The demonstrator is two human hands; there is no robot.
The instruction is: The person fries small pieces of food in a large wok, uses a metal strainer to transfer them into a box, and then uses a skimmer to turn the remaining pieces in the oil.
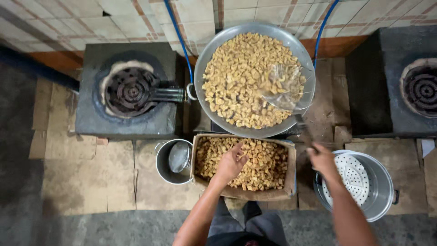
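Left hand [231, 163]: loosely curled, fingers dipped into fried golden cubes [264, 160], whether pinching any not discernible. Right hand [321, 157]: blurred, closed around dark handle of a wire skimmer [286, 86], the handle running up from the hand to the mesh bowl held over the wok. Cardboard box [287, 182]: one, brown, rectangular, open-topped, unprinted on visible faces, directly below the left hand, filled with the cubes, flaps worn. Wok [210, 59]: one, round, grey metal, just beyond the box, heaped with paler cubes of the same kind. Steel pot [164, 171]: one, small, just left of the box and close against it, ladle bowl resting inside. Steel pot with perforated white strainer insert [355, 175]: one, larger, right of the box, under the right forearm. Burner stands: two visible uncovered, dark square blocks, one with ring burner [129, 91] at left, one [421, 89] at right edge, partly cut off. Hoses [180, 38]: two, blue, running down the wall on either side of the wok. Floor [91, 182]: flattened brown cardboard sheets, stained, laid over grey concrete. Wall [68, 23]: pale square tiles with reddish-brown lines, orange-brown band at base. Labels, signs: none legible.
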